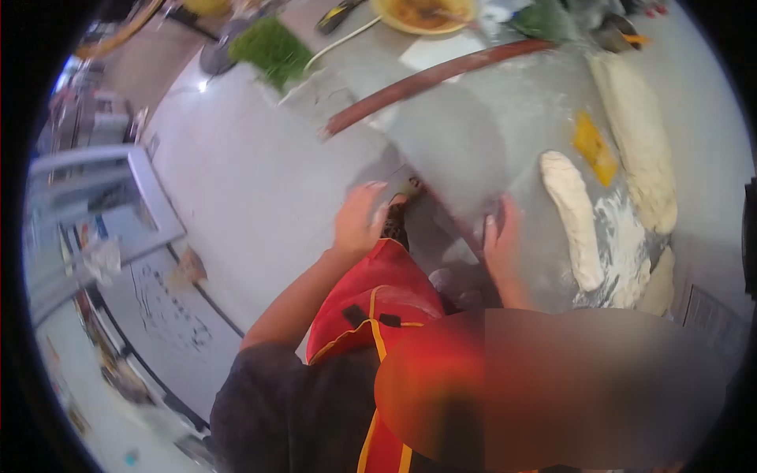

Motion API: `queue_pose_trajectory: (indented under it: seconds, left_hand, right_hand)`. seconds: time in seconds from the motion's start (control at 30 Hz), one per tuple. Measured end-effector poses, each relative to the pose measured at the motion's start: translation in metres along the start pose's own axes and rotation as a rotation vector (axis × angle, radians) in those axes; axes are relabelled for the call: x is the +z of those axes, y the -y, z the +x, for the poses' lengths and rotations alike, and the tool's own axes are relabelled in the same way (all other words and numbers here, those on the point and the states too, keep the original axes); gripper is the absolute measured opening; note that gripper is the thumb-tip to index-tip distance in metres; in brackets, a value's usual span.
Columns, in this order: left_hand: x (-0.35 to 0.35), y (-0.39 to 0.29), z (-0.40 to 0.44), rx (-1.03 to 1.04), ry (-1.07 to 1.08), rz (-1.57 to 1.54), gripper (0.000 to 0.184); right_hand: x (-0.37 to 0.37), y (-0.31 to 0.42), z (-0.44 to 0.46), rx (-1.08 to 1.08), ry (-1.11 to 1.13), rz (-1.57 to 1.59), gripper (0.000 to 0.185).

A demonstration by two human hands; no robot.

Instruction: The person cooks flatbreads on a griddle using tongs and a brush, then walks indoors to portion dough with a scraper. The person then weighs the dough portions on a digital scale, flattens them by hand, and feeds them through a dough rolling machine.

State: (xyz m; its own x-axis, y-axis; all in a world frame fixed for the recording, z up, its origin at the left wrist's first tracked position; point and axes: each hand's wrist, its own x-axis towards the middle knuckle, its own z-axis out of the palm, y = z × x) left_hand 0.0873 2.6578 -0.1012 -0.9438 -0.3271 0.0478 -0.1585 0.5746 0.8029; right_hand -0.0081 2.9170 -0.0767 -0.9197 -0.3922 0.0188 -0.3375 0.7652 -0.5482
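Observation:
My left hand (361, 221) hangs in front of the red apron (378, 303), fingers stretched and slightly bent, with nothing seen in it. Near the metal table's (473, 138) edge is my right hand (503, 248), its fingers extended and a little apart, holding nothing I can see. Whether it touches the table is unclear. To its right lies a long roll of pale dough (572, 221) beside scattered white flour (623, 240). A yellow dough scraper (594, 148) lies between this roll and a larger, longer piece of dough (643, 142).
A long reddish-brown rolling pin (434, 83) lies across the far side. Behind it stand a yellow bowl (426, 14) with orange-brown contents and a bunch of green herbs (272, 51). A glass-fronted cabinet (102, 229) is at left. My shoe (410, 188) shows below the table edge.

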Motion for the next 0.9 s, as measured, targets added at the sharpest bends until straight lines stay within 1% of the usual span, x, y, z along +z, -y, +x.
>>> queue_pose_trajectory:
  seconds: [0.03,0.1,0.2,0.3,0.4,0.43,0.5,0.53,0.6,0.67,0.73,0.83,0.9]
  left_hand:
    - [0.015,0.019,-0.016,-0.093,0.036,-0.014,0.027]
    - [0.052,0.058,-0.034,-0.400,0.209,-0.090,0.031]
    - [0.122,0.120,-0.022,-0.313,0.305,0.097,0.034]
    - [0.177,0.168,0.012,-0.516,0.160,0.045,0.041]
    - [0.245,0.227,0.053,-0.872,-0.003,-0.162,0.041]
    - [0.256,0.240,0.069,-0.965,-0.038,-0.266,0.041]
    - [0.265,0.253,0.095,-1.042,-0.007,-0.443,0.041]
    - [0.269,0.257,0.104,-1.036,0.031,-0.479,0.041]
    - [0.270,0.263,0.110,-1.029,0.104,-0.506,0.041]
    - [0.264,0.263,0.111,-1.001,0.155,-0.463,0.042]
    - [0.256,0.259,0.109,-0.919,0.218,-0.323,0.042]
    - [0.233,0.240,0.092,-0.741,0.337,-0.118,0.042]
    - [0.207,0.221,0.064,-0.612,0.420,-0.032,0.042]
  right_hand:
    - [0.005,0.000,-0.002,-0.047,-0.004,-0.027,0.046]
    - [0.013,-0.004,0.001,-0.146,-0.011,-0.085,0.050]
    - [0.020,-0.012,-0.001,-0.285,0.029,-0.206,0.056]
    - [0.019,-0.009,0.001,-0.265,0.010,-0.167,0.059]
    - [0.017,-0.012,0.000,-0.233,0.041,-0.146,0.061]
    - [0.018,-0.022,-0.005,-0.238,0.054,-0.165,0.061]
    - [0.024,-0.032,-0.004,-0.269,0.023,-0.164,0.061]
    - [0.023,-0.030,-0.002,-0.295,-0.002,-0.148,0.061]
    - [0.022,-0.031,-0.003,-0.244,0.011,-0.153,0.060]
    - [0.015,-0.030,-0.006,-0.185,0.072,-0.155,0.060]
    - [0.013,-0.030,-0.002,-0.143,0.163,-0.151,0.059]
    - [0.022,-0.035,-0.005,-0.243,0.001,-0.127,0.057]
    - [0.022,-0.034,-0.003,-0.267,-0.012,-0.119,0.056]
